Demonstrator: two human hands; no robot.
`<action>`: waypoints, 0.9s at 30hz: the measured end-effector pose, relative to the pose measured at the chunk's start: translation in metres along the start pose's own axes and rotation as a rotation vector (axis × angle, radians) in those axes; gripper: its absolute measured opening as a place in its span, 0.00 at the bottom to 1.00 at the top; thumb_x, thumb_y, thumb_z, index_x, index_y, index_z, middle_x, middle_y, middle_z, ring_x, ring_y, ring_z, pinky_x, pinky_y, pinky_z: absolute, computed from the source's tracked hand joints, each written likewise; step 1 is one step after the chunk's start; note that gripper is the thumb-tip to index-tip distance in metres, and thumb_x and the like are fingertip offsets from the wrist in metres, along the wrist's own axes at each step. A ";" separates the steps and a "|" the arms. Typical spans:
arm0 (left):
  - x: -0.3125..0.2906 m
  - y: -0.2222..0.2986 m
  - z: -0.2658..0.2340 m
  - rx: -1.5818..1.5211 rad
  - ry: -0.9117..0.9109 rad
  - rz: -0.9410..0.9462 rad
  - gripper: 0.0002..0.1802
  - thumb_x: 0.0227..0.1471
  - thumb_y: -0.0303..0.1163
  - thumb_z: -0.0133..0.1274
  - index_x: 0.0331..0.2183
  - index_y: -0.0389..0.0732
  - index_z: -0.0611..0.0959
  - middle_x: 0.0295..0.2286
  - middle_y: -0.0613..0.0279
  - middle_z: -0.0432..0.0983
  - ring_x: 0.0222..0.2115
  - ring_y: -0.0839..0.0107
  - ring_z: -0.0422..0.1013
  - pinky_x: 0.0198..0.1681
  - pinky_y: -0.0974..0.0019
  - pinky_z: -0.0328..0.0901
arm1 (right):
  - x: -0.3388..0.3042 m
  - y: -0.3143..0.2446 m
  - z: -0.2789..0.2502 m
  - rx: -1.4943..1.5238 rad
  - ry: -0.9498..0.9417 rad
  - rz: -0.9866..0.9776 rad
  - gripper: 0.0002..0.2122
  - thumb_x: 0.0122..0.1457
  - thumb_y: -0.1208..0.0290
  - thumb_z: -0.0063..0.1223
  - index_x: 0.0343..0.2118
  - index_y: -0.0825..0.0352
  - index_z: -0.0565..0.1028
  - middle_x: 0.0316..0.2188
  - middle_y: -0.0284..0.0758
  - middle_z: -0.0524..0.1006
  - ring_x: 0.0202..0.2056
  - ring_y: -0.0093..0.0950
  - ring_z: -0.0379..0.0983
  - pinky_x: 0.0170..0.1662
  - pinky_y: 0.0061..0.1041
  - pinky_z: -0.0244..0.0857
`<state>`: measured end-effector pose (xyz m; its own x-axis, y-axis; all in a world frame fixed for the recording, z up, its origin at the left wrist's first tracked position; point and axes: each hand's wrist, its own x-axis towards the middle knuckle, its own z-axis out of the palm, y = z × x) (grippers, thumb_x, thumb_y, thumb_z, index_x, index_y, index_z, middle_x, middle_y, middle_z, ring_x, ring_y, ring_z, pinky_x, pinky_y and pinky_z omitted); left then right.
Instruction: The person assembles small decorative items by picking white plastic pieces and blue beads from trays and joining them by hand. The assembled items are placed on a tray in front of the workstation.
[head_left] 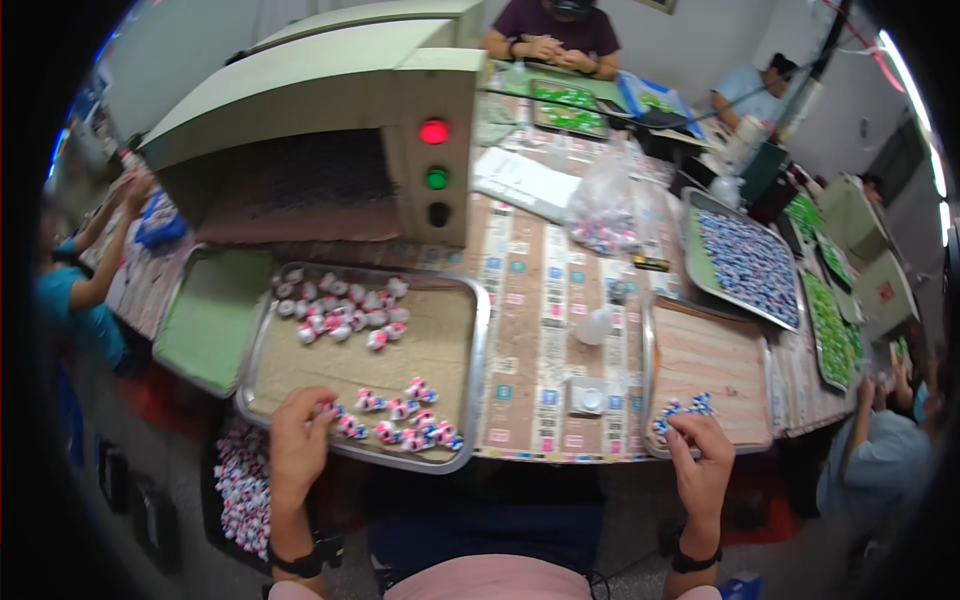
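Observation:
My left hand is over the near left corner of a metal-rimmed tray lined with tan cloth. Its thumb and fingers are pinched together; whatever is between them is too small to make out. Beside those fingertips lie several small pink, white and blue pieces. Farther back in the same tray sits a group of rounded white and pink pieces. My right hand reaches the front of a second tray, fingertips pinched at a few small blue-and-white pieces. Its fingers hide what they touch.
A cream machine with an opening and coloured lights stands behind the left tray. Between the trays are a small white bottle and a square white pot. A tray of blue pieces stands back right. Other people work around the table.

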<state>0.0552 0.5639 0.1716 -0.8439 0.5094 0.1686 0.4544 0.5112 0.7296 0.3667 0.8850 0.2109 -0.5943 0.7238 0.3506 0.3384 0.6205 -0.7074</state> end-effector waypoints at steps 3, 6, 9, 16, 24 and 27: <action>-0.001 -0.006 -0.002 0.037 -0.024 0.040 0.12 0.44 0.16 0.53 0.35 0.34 0.81 0.31 0.51 0.77 0.34 0.58 0.73 0.39 0.64 0.66 | 0.008 0.026 -0.018 -0.104 0.076 0.069 0.08 0.51 0.81 0.58 0.36 0.70 0.80 0.33 0.38 0.79 0.35 0.30 0.75 0.33 0.24 0.67; 0.001 -0.001 -0.005 0.023 -0.003 0.034 0.14 0.45 0.16 0.53 0.38 0.33 0.81 0.34 0.50 0.77 0.37 0.58 0.73 0.42 0.65 0.66 | 0.016 0.050 -0.026 -0.231 0.084 0.100 0.10 0.50 0.79 0.59 0.37 0.69 0.80 0.36 0.40 0.79 0.39 0.36 0.74 0.38 0.30 0.68; 0.005 0.010 -0.007 0.097 0.056 -0.006 0.13 0.48 0.19 0.53 0.39 0.34 0.81 0.34 0.55 0.74 0.35 0.64 0.70 0.41 0.68 0.64 | 0.017 0.074 -0.026 -0.338 0.083 -0.034 0.09 0.50 0.78 0.58 0.36 0.69 0.80 0.36 0.41 0.78 0.38 0.37 0.73 0.40 0.34 0.67; -0.012 0.049 0.011 -0.631 -0.055 -0.208 0.18 0.51 0.21 0.50 0.46 0.38 0.74 0.33 0.69 0.63 0.33 0.79 0.59 0.38 0.75 0.58 | 0.036 0.071 -0.006 -0.396 -0.121 0.167 0.06 0.50 0.73 0.58 0.31 0.68 0.80 0.28 0.41 0.78 0.34 0.39 0.74 0.40 0.35 0.67; -0.027 0.088 0.062 -1.297 -0.508 -0.375 0.11 0.54 0.18 0.48 0.41 0.35 0.72 0.40 0.55 0.70 0.41 0.69 0.71 0.46 0.68 0.69 | 0.044 0.078 0.000 -0.380 -0.126 0.097 0.08 0.48 0.75 0.60 0.32 0.70 0.80 0.26 0.40 0.78 0.27 0.31 0.76 0.34 0.27 0.70; -0.033 0.085 0.076 -1.308 -0.680 -0.493 0.12 0.60 0.23 0.48 0.46 0.34 0.72 0.45 0.48 0.73 0.43 0.65 0.75 0.46 0.68 0.73 | 0.041 0.058 0.002 -0.171 -0.031 0.140 0.07 0.50 0.77 0.58 0.33 0.70 0.79 0.29 0.40 0.77 0.30 0.30 0.76 0.33 0.26 0.70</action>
<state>0.1435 0.6433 0.1780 -0.3816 0.8705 -0.3108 -0.6811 -0.0375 0.7312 0.3609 0.9504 0.1832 -0.5539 0.7986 0.2356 0.5367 0.5588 -0.6322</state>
